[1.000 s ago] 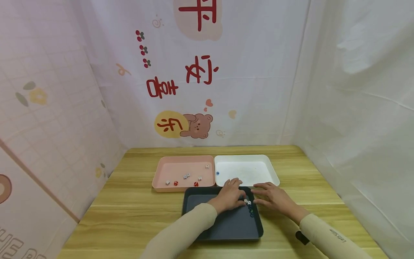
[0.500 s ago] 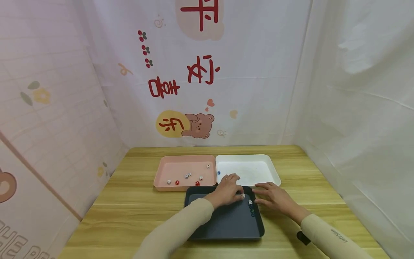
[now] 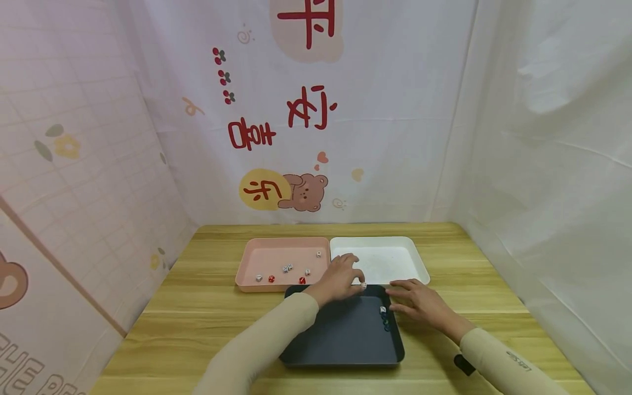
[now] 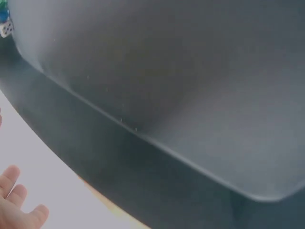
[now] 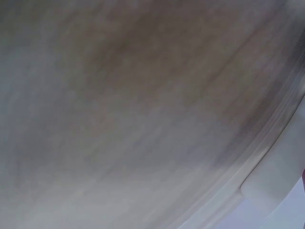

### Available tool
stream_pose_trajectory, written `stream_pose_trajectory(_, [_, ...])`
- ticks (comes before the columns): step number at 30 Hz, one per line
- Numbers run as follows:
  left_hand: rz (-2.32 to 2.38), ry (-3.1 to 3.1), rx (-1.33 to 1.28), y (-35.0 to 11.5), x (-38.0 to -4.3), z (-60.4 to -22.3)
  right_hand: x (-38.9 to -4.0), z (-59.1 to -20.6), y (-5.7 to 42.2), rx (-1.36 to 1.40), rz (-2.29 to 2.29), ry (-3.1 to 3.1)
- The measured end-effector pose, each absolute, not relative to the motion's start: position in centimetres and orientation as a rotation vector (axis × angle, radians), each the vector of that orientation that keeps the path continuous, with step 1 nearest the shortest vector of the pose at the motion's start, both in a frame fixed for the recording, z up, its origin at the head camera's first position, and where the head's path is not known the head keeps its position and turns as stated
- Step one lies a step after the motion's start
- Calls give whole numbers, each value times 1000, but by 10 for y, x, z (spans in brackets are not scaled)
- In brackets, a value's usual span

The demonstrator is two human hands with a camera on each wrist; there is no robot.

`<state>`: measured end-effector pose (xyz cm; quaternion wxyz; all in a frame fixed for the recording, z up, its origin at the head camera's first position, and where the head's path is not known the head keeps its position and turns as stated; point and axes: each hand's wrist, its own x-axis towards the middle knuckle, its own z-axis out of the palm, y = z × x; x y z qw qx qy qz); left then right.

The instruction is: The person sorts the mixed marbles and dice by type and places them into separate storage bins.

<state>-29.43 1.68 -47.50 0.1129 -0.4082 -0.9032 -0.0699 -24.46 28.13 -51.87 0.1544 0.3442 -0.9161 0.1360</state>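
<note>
Die (image 3: 364,285) (x1) in L hand (image 3: 337,278), 7 in pink tray (image 3: 276,254).

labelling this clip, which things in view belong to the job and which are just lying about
Seemingly the job:
left hand
white die in its grip
dark tray, dice inside
right hand
pink tray, dice inside
white tray

Apparently just around:
table
curtain
black object, use unclear
</note>
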Motion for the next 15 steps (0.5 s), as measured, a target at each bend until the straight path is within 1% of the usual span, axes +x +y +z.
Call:
stream_pose_trajectory(7, [-213,-2604,-1188,8,-301,-464,-244,-518,281,981,400,-2637])
stream_pose_trajectory(15, [-250,-2687,-1087,-7,-308,-455,-244,-519,281,995,389,-2619])
